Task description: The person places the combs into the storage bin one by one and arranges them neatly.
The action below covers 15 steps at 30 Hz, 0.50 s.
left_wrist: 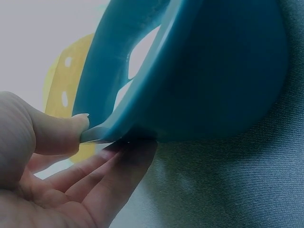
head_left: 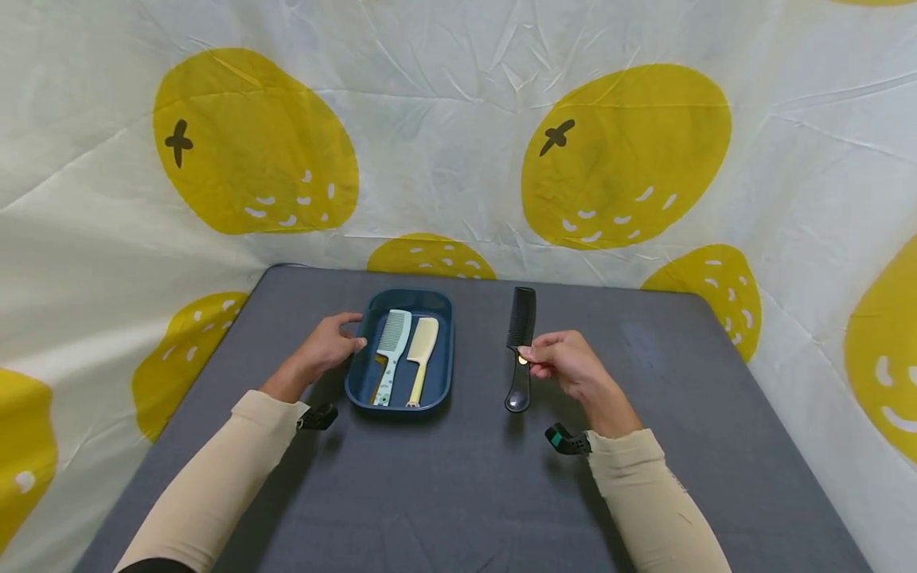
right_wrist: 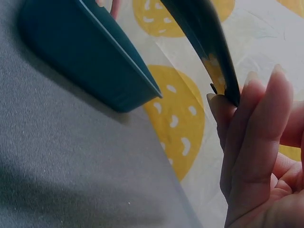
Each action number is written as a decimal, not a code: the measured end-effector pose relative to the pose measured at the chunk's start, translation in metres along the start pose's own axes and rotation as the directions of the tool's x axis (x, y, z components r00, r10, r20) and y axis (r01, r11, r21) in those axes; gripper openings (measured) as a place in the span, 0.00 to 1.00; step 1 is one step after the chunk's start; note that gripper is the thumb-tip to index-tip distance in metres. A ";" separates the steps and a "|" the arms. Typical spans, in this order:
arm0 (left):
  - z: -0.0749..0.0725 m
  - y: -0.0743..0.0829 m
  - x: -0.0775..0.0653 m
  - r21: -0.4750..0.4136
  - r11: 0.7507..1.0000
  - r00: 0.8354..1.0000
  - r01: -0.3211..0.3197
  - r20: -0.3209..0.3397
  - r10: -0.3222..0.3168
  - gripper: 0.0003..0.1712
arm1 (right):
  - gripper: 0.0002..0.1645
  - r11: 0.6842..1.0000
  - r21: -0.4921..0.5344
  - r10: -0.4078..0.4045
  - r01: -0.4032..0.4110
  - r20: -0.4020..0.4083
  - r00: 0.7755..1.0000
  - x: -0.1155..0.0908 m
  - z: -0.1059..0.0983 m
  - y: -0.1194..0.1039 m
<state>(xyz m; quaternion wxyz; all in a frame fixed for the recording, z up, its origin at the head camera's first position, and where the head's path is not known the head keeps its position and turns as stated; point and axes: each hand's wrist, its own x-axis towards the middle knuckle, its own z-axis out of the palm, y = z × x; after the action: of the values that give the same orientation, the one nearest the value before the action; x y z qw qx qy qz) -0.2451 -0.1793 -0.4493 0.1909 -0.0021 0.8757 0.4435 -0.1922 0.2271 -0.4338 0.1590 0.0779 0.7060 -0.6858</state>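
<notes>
A blue tray (head_left: 440, 383) stands on the table, left of centre in the head view. My left hand (head_left: 325, 346) holds its left side, thumb over the rim and fingers against the outer wall (left_wrist: 223, 76). Inside lie a pale blue comb (head_left: 392, 338) and a cream comb (head_left: 423, 340) side by side, handles toward me. Part of an ochre piece (head_left: 376, 386) shows beneath the pale blue comb. To the tray's right, my right hand (head_left: 569, 370) pinches a black comb (head_left: 525, 314) near its middle, teeth end pointing away and rounded handle end toward me.
The dark grey table (head_left: 458, 493) reaches back to a white cloth (head_left: 444, 159) printed with yellow fruit shapes, which hangs behind and at both sides. A black wrist strap (head_left: 318, 416) is on the left wrist, another strap (head_left: 566, 440) on the right.
</notes>
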 end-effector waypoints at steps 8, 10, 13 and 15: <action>0.001 -0.001 0.002 -0.005 1.000 1.000 0.000 -0.008 0.000 0.36 | 0.11 1.000 0.003 -0.021 0.021 0.016 1.000 0.001 0.012 -0.003; 0.001 -0.002 0.001 -0.005 1.000 1.000 0.000 -0.008 0.000 0.36 | 0.12 1.000 0.014 -0.025 0.025 0.023 0.999 0.002 0.015 -0.004; 0.002 -0.001 0.001 -0.007 1.000 1.000 -0.001 -0.009 0.001 0.36 | 0.12 0.999 0.017 -0.027 0.027 0.035 0.999 0.003 0.019 -0.005; 0.002 -0.001 0.000 -0.005 1.000 1.000 -0.006 -0.008 0.006 0.36 | 0.12 1.000 0.012 -0.028 0.028 0.038 0.999 0.004 0.021 -0.005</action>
<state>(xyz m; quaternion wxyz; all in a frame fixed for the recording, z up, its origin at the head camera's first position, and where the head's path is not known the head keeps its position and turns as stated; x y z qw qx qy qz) -0.2442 -0.1788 -0.4514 0.1859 -0.0019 0.8753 0.4464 -0.1947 0.2053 -0.4309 0.1624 0.0559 0.6997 -0.6934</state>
